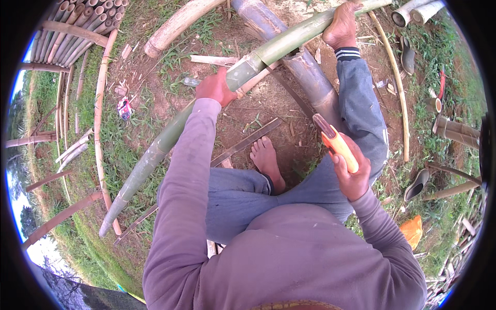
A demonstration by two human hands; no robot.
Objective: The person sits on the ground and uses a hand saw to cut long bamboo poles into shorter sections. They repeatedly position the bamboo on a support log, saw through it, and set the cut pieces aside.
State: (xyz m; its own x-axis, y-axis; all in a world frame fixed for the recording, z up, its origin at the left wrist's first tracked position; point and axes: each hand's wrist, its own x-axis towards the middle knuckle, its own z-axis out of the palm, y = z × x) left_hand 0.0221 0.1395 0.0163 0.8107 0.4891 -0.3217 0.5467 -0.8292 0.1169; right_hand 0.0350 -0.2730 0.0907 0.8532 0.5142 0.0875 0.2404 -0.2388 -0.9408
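Pose | left hand (214,91) outstretched, clamped on bamboo pole (246,72) | right hand (355,174) nearer, wrapped around saw handle (342,148)

Bamboo pole (245,73) across a log (316,82) ahead, saw (324,126) at right, bamboo stack (64,44) far left, shoes (417,185) far right

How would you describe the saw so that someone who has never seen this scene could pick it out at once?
Find the long green bamboo pole slanting across the picture, then the person's right hand below it. The saw is in that hand, its thin dark blade running up and left toward the pole. Its bright orange handle sets it apart from the greyish bamboo beside it.
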